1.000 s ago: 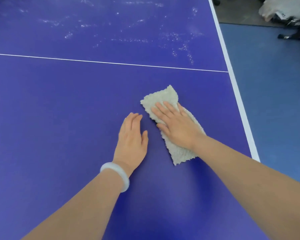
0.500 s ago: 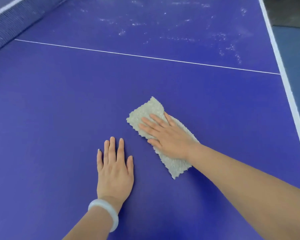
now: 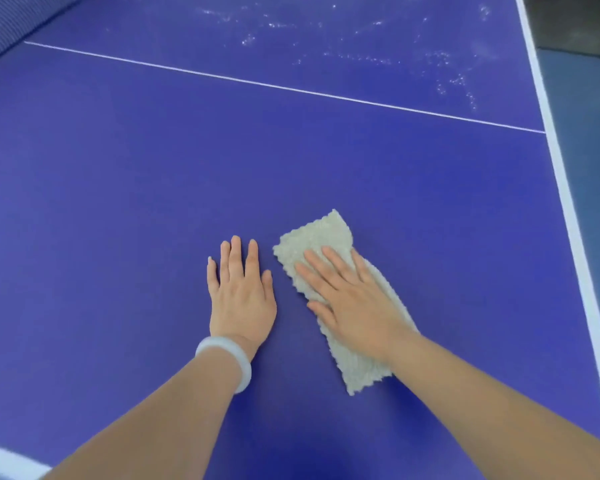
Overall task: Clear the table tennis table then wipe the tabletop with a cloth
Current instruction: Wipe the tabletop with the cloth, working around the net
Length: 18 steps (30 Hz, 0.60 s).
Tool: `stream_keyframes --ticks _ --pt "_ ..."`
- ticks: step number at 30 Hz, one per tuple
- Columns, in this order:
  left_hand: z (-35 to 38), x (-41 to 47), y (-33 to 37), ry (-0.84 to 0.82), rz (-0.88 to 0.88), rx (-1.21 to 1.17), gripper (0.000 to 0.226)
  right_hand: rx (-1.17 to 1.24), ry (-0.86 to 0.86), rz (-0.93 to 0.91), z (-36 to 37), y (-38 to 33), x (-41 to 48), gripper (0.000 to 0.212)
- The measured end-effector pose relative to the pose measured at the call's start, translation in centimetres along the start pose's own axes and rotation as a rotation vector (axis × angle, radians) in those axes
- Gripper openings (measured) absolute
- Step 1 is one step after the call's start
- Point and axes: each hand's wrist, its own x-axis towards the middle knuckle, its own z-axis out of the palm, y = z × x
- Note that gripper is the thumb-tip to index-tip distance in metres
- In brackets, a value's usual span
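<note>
A folded beige cloth [image 3: 321, 237] lies flat on the blue table tennis tabletop [image 3: 118, 185]. My right hand [image 3: 354, 301] presses down on the cloth with straight, spread fingers, covering its middle. Just left of the cloth, my left hand [image 3: 241, 294] rests palm-down on the bare tabletop with straight fingers; a white bangle circles that wrist. The two hands lie side by side, a small gap apart.
White dusty smears [image 3: 378, 57] speckle the far half beyond the thin white centre line [image 3: 257, 83]. The net [image 3: 11, 26] shows at the top left. The table's white right edge [image 3: 565, 188] borders blue floor [image 3: 589, 140]. A white line marks the near left edge [image 3: 4, 462].
Both hands and the cloth have slid toward the near edge of the table; the view has shifted, bringing the net and near edge into sight. The right hand stays flat on the cloth.
</note>
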Motion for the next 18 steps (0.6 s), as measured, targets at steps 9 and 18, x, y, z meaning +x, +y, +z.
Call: stream_keyframes --ticks 9,18 --pt "-0.5 -1.3 -1.3 -0.098 0.135 -0.032 0.063 0.079 0.079 1.015 0.6 6.1 -9.4 0.061" --pt "-1.5 -12.9 -3.5 -0.113 0.270 0.032 0.060 0.030 0.047 0.210 3.4 -10.3 -14.5 0.058"
